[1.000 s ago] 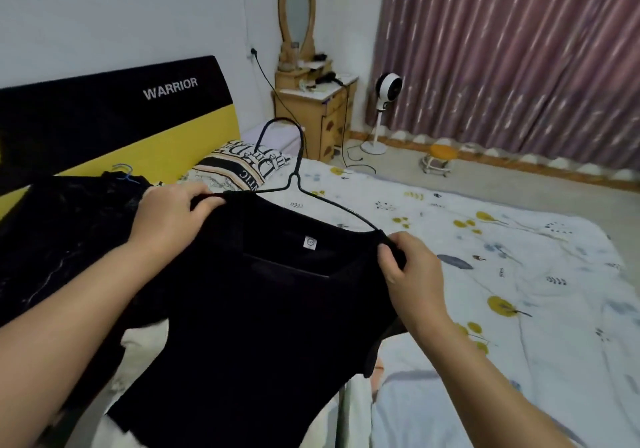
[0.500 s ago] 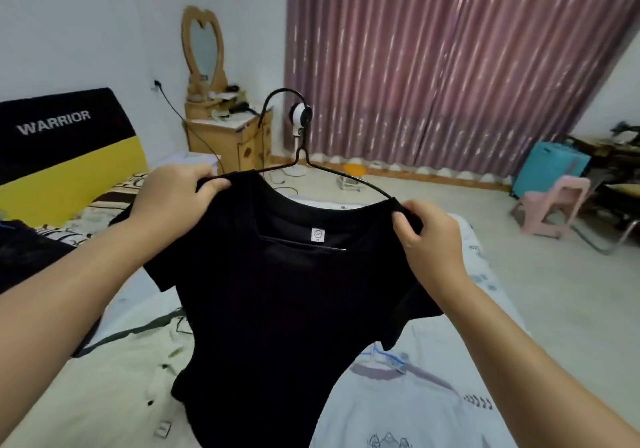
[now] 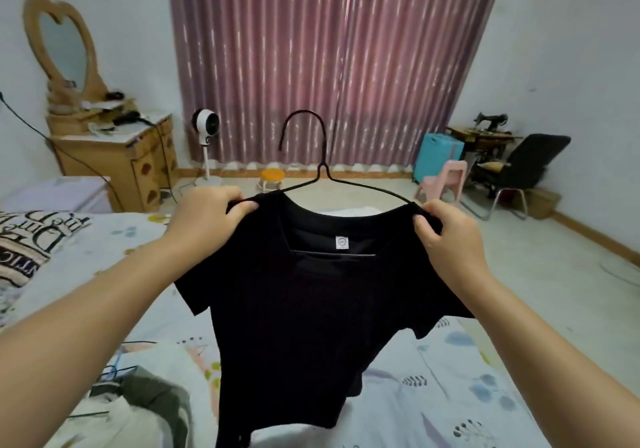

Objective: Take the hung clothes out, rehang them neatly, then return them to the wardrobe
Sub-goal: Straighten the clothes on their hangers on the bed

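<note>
Gripping each shoulder edge, the left hand point(image 3: 204, 219) and right hand point(image 3: 450, 239) hold the black shirt point(image 3: 311, 326) on its hanger point(image 3: 318, 156) above the bed point(image 3: 467, 395); open floor point(image 3: 554, 257) lies right.

Left hand point(image 3: 207, 217) gripping left shoulder of black T-shirt point(image 3: 311, 316), right hand point(image 3: 446, 239) gripping right shoulder. Shirt hanging on black wire hanger point(image 3: 313, 167), hook pointing up, white label showing inside collar. Hem hanging over patterned bed point(image 3: 450, 378). Pink curtain point(image 3: 329, 59), fan point(image 3: 206, 125), dresser point(image 3: 117, 156) standing behind.
</note>
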A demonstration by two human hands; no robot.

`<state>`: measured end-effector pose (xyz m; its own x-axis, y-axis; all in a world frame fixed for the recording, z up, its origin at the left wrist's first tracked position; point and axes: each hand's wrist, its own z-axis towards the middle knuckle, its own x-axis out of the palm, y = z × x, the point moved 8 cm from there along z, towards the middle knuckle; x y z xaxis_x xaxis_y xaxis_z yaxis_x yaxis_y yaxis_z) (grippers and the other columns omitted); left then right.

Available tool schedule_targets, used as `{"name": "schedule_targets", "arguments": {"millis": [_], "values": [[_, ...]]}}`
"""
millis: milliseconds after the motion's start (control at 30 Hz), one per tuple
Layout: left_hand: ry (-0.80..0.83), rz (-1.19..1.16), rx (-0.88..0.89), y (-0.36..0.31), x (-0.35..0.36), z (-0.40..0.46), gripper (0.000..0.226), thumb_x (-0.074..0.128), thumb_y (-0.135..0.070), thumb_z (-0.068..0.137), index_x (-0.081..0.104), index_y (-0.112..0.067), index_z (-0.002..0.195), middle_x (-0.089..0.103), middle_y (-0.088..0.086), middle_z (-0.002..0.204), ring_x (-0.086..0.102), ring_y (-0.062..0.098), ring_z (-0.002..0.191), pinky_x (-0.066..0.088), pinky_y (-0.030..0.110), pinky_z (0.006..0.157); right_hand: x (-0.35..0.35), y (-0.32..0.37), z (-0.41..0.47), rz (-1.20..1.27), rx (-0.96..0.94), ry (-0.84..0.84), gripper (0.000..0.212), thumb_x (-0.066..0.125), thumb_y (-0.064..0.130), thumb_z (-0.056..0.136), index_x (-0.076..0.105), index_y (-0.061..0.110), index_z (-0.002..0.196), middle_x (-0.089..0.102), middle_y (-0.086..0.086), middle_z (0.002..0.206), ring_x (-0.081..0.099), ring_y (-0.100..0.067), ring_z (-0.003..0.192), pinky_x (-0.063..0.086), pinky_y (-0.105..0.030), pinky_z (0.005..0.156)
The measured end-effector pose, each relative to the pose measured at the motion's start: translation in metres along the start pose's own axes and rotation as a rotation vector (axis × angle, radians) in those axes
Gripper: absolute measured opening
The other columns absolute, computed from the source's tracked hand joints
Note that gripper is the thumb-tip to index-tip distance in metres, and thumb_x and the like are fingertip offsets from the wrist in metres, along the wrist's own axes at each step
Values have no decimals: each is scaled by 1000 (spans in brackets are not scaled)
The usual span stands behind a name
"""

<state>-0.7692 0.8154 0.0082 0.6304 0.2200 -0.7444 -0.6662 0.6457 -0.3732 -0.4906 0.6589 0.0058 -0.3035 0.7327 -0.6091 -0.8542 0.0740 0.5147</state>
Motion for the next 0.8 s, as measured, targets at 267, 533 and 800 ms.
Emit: {"name": "schedule_targets", "arguments": {"millis": [267, 533, 800], "values": [[60, -28, -30, -2, 67, 40, 33, 52, -33, 91, 43, -30, 60, 48, -11, 57, 46, 14, 59, 26, 26, 50, 22, -53, 52, -54, -3, 23, 10, 55, 12, 89, 64, 7, 91, 57, -2, 83, 50, -20, 79, 35, -31, 68], [59, 63, -155, 31, 144, 94, 25, 51, -31, 93, 67, -15, 83, 65, 2, 75, 57, 22, 77, 38, 33, 62, 114, -126, 124, -7, -23, 137, 9, 55, 12, 89, 64, 10, 90, 54, 5, 78, 48, -16, 76, 27, -25, 64], [100, 163, -355, 106, 233, 114, 29, 50, -29, 93, 62, -12, 73, 61, 1, 69, 54, 22, 72, 35, 33, 59, 249, -185, 161, 65, -10, 311, 11, 53, 13, 89, 63, 12, 84, 60, 3, 79, 51, -17, 77, 32, -29, 64]]}}
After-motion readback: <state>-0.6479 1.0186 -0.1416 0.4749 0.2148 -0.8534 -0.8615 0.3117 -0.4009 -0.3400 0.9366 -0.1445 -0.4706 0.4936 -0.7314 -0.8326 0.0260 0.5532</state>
